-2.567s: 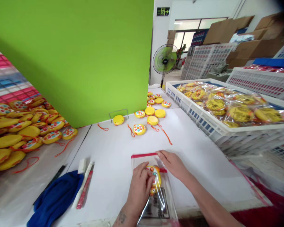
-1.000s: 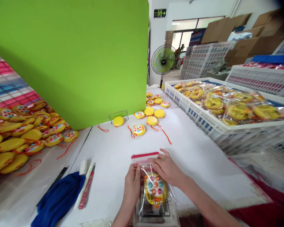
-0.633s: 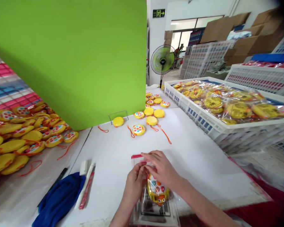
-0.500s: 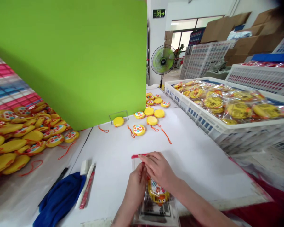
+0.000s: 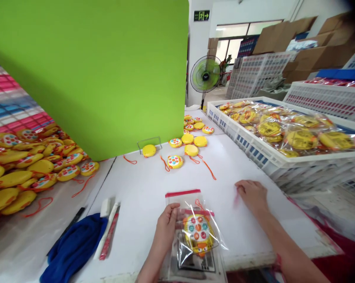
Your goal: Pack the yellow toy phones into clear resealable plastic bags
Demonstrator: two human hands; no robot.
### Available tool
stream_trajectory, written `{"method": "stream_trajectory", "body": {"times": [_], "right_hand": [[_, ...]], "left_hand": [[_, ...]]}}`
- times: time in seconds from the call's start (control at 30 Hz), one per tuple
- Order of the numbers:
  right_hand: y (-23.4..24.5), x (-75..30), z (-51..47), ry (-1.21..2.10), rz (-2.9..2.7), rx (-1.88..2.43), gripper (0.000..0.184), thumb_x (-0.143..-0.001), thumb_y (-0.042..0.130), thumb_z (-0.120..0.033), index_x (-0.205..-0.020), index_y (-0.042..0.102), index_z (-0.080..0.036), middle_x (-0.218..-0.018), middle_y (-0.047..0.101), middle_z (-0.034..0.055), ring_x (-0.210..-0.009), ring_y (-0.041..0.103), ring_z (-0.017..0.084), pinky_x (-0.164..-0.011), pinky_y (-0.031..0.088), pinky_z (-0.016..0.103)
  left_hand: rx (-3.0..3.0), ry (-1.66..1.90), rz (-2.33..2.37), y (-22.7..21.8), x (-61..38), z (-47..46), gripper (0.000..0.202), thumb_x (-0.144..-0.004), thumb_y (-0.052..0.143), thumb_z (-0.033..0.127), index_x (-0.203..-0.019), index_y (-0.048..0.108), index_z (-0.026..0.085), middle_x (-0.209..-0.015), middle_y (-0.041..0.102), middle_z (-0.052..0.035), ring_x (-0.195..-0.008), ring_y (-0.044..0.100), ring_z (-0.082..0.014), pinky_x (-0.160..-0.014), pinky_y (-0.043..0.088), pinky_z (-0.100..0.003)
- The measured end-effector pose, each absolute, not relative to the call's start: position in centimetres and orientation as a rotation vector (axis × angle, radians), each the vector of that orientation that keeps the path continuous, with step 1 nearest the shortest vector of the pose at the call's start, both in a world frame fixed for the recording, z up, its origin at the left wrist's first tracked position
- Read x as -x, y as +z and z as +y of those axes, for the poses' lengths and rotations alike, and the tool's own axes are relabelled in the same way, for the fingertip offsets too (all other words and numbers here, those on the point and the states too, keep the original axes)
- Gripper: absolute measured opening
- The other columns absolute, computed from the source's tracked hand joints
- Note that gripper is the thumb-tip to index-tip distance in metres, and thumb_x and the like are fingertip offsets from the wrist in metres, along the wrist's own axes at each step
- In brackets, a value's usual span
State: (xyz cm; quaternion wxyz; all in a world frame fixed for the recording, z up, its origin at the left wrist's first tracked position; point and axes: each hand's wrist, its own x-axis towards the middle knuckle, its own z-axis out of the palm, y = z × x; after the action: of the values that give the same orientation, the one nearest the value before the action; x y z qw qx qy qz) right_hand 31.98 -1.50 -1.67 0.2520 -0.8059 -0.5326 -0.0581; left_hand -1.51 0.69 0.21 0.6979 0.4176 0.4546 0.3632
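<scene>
A yellow round toy (image 5: 197, 232) with coloured buttons lies inside a clear plastic bag (image 5: 185, 201) with a red strip along its top. The bag rests on a stack of more bags (image 5: 195, 264) at the table's near edge. My left hand (image 5: 165, 225) grips the left side of the bagged toy, thumb on top. My right hand (image 5: 253, 194) rests on the white table (image 5: 145, 184) well to the right of the bag. Its fingers are curled, and a thin pinkish strip (image 5: 235, 199) shows blurred at the fingertips.
A green panel (image 5: 100, 70) stands across the back left, with a heap of yellow toys (image 5: 32, 169) beside it. Loose toys with orange cords (image 5: 175, 161) lie mid-table. A white crate (image 5: 254, 155) of bagged toys sits right. A blue cloth (image 5: 71, 247) and markers (image 5: 106, 230) lie front left.
My right hand has left the bag's top and swung right across the table with a pinkish strip. The bagged toy now lies uncovered, still held by my left hand.
</scene>
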Motion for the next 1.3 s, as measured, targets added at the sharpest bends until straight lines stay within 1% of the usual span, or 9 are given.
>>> {"method": "stream_trajectory", "body": {"times": [0.17,0.27,0.4,0.47,0.63,0.73,1.0,1.13,1.3], "right_hand": [[-1.8,-34.8,-3.7,-0.325,-1.439,2.208,0.043,-0.075,0.041,-0.009,-0.107,0.069,-0.017,-0.116,0.061,0.0143,-0.107,0.053,0.030,-0.092,0.040,0.047],[-0.4,-32.0,-3.3,-0.277,-1.398,2.026,0.041,-0.076,0.040,-0.010,-0.106,0.068,-0.015,-0.109,0.061,0.0141,-0.104,0.055,0.027,-0.093,0.044,0.043],[1.5,-25.0,-2.3,0.335,-1.533,1.791,0.025,-0.089,0.044,-0.028,-0.093,0.067,-0.020,-0.087,0.065,0.0072,-0.080,0.061,0.021,-0.073,0.052,0.034],[2.2,-21.6,-2.1,0.417,-1.599,1.705,0.026,-0.092,0.043,-0.032,-0.095,0.067,-0.020,-0.089,0.065,0.0070,-0.083,0.061,0.021,-0.075,0.052,0.035],[3.5,-17.1,-2.0,0.047,-1.906,1.720,0.025,-0.092,0.048,-0.033,-0.092,0.070,-0.022,-0.129,0.055,0.0119,-0.131,0.035,0.034,-0.106,0.028,0.057],[3.6,-16.5,-1.9,0.043,-1.997,1.807,0.033,-0.094,0.044,-0.036,-0.082,0.071,-0.020,-0.137,0.051,0.0105,-0.139,0.021,0.035,-0.110,0.015,0.062],[3.6,-16.3,-2.1,0.188,-2.045,1.698,0.030,-0.096,0.041,-0.026,-0.087,0.069,-0.026,-0.118,0.064,0.0014,-0.131,0.036,0.027,-0.112,0.014,0.057],[3.9,-16.7,-1.7,0.011,-2.001,1.762,0.021,-0.091,0.050,-0.025,-0.084,0.070,-0.023,-0.119,0.063,0.0068,-0.129,0.037,0.031,-0.111,0.015,0.059],[3.3,-17.0,-0.8,0.048,-2.026,1.823,0.034,-0.094,0.046,-0.030,-0.073,0.071,-0.021,-0.121,0.062,0.0094,-0.134,0.032,0.034,-0.110,0.013,0.063]], "left_hand": [[-0.864,0.810,0.971,0.4,1.5,0.8,0.051,-0.074,0.068,0.054,-0.104,0.057,0.015,-0.092,0.071,-0.0125,-0.085,0.067,-0.0255,-0.071,0.054,-0.037],[-0.964,0.781,0.995,0.6,1.5,0.8,0.042,-0.074,0.070,0.049,-0.095,0.061,0.014,-0.088,0.072,-0.0107,-0.082,0.066,-0.0232,-0.075,0.051,-0.034],[-1.066,0.772,1.016,0.5,1.8,0.9,0.032,-0.077,0.067,0.046,-0.083,0.061,0.015,-0.085,0.071,-0.0089,-0.078,0.064,-0.0201,-0.073,0.049,-0.030],[-1.058,0.783,0.998,0.4,1.8,1.0,0.031,-0.078,0.067,0.045,-0.081,0.059,0.015,-0.083,0.071,-0.0078,-0.073,0.063,-0.0182,-0.068,0.048,-0.028],[-1.023,0.807,0.956,0.3,1.7,0.9,0.030,-0.077,0.068,0.044,-0.080,0.059,0.016,-0.078,0.068,-0.0049,-0.068,0.060,-0.0157,-0.065,0.046,-0.025],[-1.015,0.818,0.962,0.2,1.6,0.8,0.030,-0.077,0.068,0.045,-0.080,0.059,0.016,-0.079,0.068,-0.0054,-0.070,0.061,-0.0160,-0.066,0.046,-0.026],[-0.977,0.834,0.940,-0.2,1.6,0.7,0.029,-0.079,0.066,0.044,-0.081,0.056,0.017,-0.079,0.066,-0.0039,-0.069,0.059,-0.0154,-0.065,0.047,-0.027],[-0.976,0.834,0.953,-0.4,1.5,0.8,0.029,-0.079,0.065,0.044,-0.082,0.056,0.017,-0.080,0.065,-0.0036,-0.068,0.059,-0.0145,-0.064,0.047,-0.026],[-0.952,0.828,0.959,-0.6,1.5,0.7,0.032,-0.078,0.066,0.047,-0.081,0.055,0.018,-0.073,0.063,-0.0006,-0.064,0.058,-0.0144,-0.061,0.047,-0.026]]}}
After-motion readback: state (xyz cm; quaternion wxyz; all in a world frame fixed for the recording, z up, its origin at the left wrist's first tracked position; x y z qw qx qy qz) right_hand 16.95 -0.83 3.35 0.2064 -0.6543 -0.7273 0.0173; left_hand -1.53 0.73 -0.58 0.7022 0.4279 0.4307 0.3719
